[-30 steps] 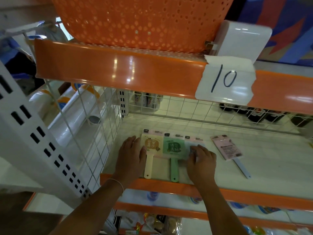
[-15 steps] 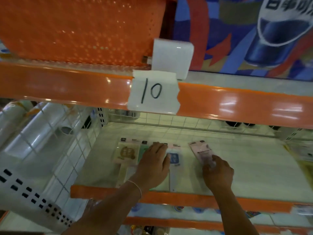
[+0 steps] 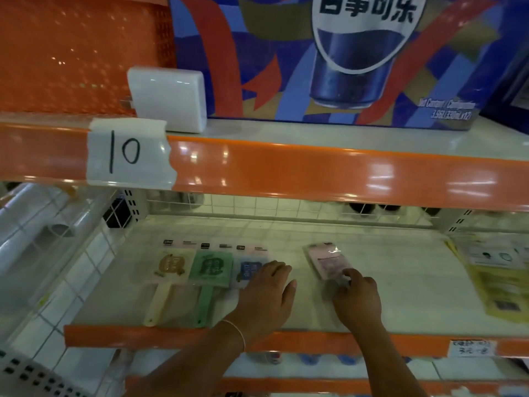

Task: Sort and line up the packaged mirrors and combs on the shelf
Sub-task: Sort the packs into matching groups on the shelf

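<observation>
Three packaged hand mirrors lie side by side on the white shelf (image 3: 386,282): a beige one (image 3: 171,267), a green one (image 3: 211,269) and a blue one (image 3: 248,269). My left hand (image 3: 266,296) rests flat on the lower part of the blue one and hides its handle. To the right lies a pink packaged mirror (image 3: 325,260), tilted. My right hand (image 3: 356,298) has its fingertips on that packet's near end and covers its handle.
An orange rail (image 3: 315,343) edges the shelf front. Yellow packets (image 3: 498,285) lie at the far right. A wire grid (image 3: 286,206) backs the shelf, another stands at the left. Above, a shelf with a "10" tag (image 3: 127,151), an orange basket and a cola carton.
The view has swung right and up. My left hand slid from the beige mirror's side onto the blue one. My right hand left the blue mirror and went to the pink packet.
</observation>
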